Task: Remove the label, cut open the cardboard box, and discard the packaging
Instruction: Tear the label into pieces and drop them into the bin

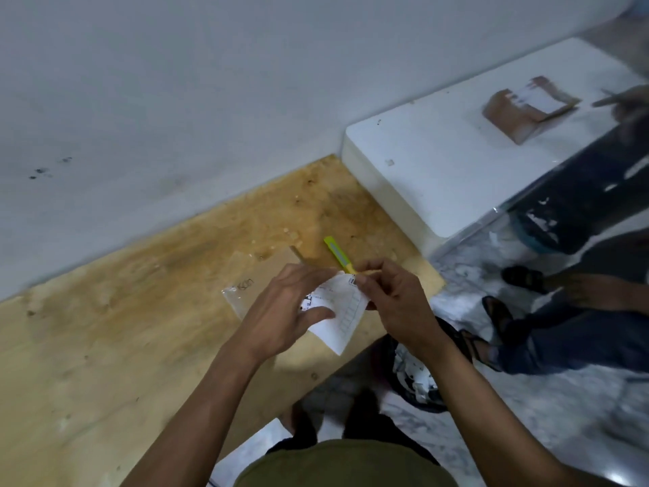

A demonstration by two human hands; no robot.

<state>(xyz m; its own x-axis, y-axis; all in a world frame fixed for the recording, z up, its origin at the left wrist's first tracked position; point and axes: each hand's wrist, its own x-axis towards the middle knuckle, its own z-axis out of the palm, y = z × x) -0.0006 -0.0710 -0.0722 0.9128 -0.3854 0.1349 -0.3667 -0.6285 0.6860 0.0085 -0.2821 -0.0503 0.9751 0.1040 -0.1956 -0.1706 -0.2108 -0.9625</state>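
Both my hands hold a white printed label (342, 318) in the air above the wooden table (123, 328). My left hand (288, 311) pinches its left part with thumb and fingers. My right hand (397, 304) grips its upper right edge. Under the hands lies a flat brown cardboard box (270, 265) with a strip of clear tape, mostly hidden by my left hand. A yellow-green box cutter (339, 255) lies on the table just beyond my hands, its near end hidden behind the label.
A white table (439, 163) stands at the right with another cardboard box (526, 112) on it and another person's hand (628, 100) beside it. That person's legs and sandals (526, 279) are on the marble floor at right. A dark bin (414, 377) sits below my right wrist.
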